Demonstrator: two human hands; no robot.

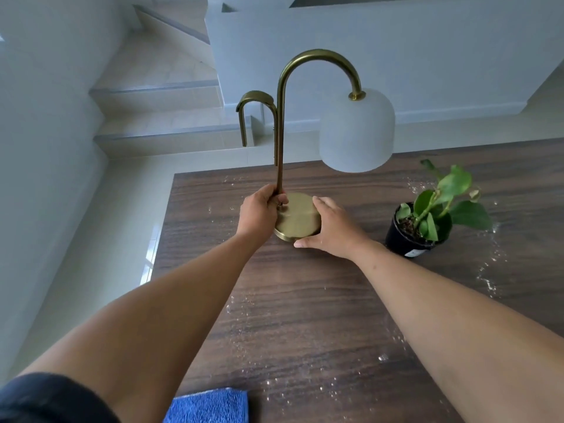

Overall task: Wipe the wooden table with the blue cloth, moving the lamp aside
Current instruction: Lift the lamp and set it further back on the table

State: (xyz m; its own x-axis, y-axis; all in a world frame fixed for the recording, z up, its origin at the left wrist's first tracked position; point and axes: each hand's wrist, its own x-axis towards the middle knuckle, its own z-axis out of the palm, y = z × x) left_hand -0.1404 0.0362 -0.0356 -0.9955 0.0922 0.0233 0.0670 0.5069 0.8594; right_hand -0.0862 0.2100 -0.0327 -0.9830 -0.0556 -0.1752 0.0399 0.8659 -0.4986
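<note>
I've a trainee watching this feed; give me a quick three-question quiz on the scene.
1. True or false: the blue cloth is in a hand.
2. Which part of the lamp does the left hand hold: A stem, B shade, C hook?
3. What stands on the table to the right of the lamp?

Key: 1 false, it lies at the near edge. 2 A; the right hand cups the base. 3 the potted plant.

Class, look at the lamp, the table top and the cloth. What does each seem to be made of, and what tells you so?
Lamp: stem and base look like brushed brass-toned metal with a dull sheen; the shade looks like matte white glass or plastic.
Table: dark wood or wood-look veneer, with streaky grain.
Cloth: blue fabric with a fuzzy pile, probably microfibre.
</note>
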